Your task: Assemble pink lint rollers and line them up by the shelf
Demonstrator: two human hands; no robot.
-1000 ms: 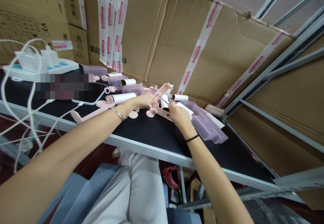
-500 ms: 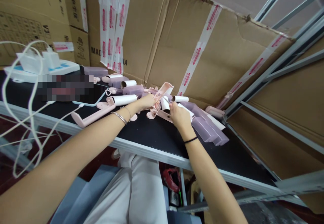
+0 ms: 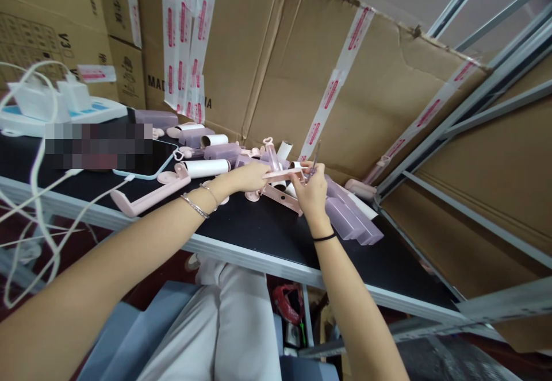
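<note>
My left hand (image 3: 246, 176) is closed on a pink plastic handle part (image 3: 282, 172), holding it level just above the black table (image 3: 267, 229). My right hand (image 3: 311, 188) is closed beside it, pinching a thin metal rod (image 3: 315, 158) that points upward, its fingers touching the end of the pink part. Under both hands lies a heap of pink handles, white paper rolls (image 3: 210, 167) and lilac covers (image 3: 350, 218).
A long pink handle (image 3: 149, 193) lies to the left, next to a phone (image 3: 142, 161) on a white cable. A power strip (image 3: 64, 111) with chargers sits far left. Taped cardboard (image 3: 302, 65) walls the back; metal shelf rails (image 3: 452, 122) run at the right.
The pink part tilted upward before; it now lies level between both hands. My right hand has risen from the heap and now holds a thin rod upright.
</note>
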